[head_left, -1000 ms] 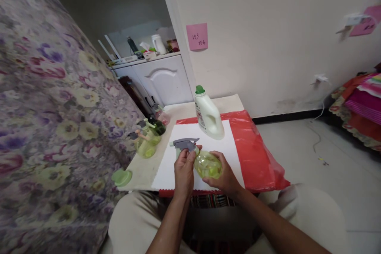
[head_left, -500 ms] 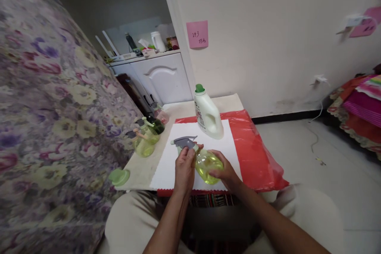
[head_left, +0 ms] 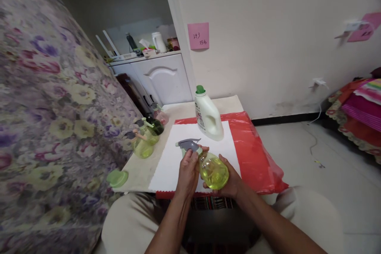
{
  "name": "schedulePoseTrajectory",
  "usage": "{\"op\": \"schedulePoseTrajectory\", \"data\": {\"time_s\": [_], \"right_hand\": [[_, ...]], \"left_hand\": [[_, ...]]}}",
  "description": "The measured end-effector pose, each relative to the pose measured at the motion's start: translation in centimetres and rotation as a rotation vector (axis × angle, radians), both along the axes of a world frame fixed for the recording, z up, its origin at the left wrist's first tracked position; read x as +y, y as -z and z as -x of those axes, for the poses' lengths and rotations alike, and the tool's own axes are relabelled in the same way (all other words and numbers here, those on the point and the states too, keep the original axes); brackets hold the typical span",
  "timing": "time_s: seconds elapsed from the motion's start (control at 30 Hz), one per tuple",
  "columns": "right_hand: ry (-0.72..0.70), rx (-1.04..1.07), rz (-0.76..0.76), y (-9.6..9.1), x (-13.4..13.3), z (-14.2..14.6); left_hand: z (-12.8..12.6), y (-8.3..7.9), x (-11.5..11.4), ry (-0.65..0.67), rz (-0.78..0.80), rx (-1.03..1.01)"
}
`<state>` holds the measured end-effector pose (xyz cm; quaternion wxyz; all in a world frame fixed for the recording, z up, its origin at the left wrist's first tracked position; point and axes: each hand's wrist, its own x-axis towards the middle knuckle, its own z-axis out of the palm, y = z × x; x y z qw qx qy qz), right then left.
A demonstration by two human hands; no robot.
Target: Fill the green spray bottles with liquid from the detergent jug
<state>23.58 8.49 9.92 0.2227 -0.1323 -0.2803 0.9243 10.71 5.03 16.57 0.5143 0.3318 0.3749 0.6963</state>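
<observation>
Yellow-green and see-through, the spray bottle (head_left: 213, 171) is held in both hands just above the near edge of the counter (head_left: 139, 172), tilted so that its grey trigger head (head_left: 188, 145) points up and to the left. The left hand (head_left: 188, 174) rises from below on a nearly straight forearm, fingers closed round the bottle's neck right under the trigger head. The right hand (head_left: 231, 180) comes in from the right with the wrist bent and cups the round body from beneath, so both hands are closed on the one bottle. The left hand covers the neck, and whether the head is screwed tight cannot be told. Most of the right fingers are hidden behind the bottle. Both arms are cut off by the bottom edge. Beneath the hands lies a white sheet (head_left: 172, 162) over a red plastic bag (head_left: 256, 147); a white jug (head_left: 208, 117) stands at the sheet's far end. Several small bottles (head_left: 145, 141) crowd the counter's left side, overlapping and hard to count.
</observation>
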Motion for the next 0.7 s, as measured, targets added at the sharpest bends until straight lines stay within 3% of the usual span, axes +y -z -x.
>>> {"op": "schedulePoseTrajectory", "data": {"time_s": [0.13,0.23,0.33,0.4,0.5,0.7], "right_hand": [[0.046,-0.021,0.036,-0.5,-0.5,0.5],[0.237,-0.040,0.021,-0.8,-1.2,1.0],[0.451,-0.028,-0.109,-0.8,-2.0,1.4],[0.511,-0.025,-0.172,-0.6,-2.2,1.6],[0.470,0.007,-0.158,-0.3,-2.1,1.6],[0.145,0.009,0.014,0.2,-1.0,1.1]], "left_hand": [[0.0,0.4,0.1,-0.073,-0.013,0.042],[0.3,0.6,0.2,-0.171,-0.015,0.100],[0.6,0.5,0.2,-0.239,-0.023,0.120],[0.7,0.3,0.1,-0.252,-0.024,0.138],[0.7,-0.1,0.0,-0.219,-0.016,0.143],[0.6,-0.6,-0.2,-0.100,-0.023,0.130]]}}
